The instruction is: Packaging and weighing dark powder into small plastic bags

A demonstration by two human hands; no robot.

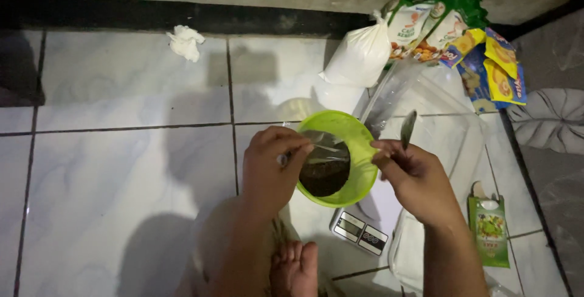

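Just right of the frame's middle, the left hand pinches one edge of a small clear plastic bag, fingers closed on the thin film. The right hand pinches the opposite edge and also grips a metal spoon, whose bowl points up and away. Between the hands the bag hangs open over a lime-green plastic bowl; a dark, crumbly powder sits in the bag's lower part. By the look of it some powder is already inside, the bag is unsealed, and the spoon is empty.

The bowl is round, smooth and glossy, and stands on a flat digital kitchen scale, white with two small grey panels. The floor is pale, marbled, shiny tile with dark grout. At upper right lie a plump white bag of powder, crinkled foil snack packets in green, yellow and blue, and loose clear plastic. A green carton lies at lower right, a crumpled tissue at upper left.
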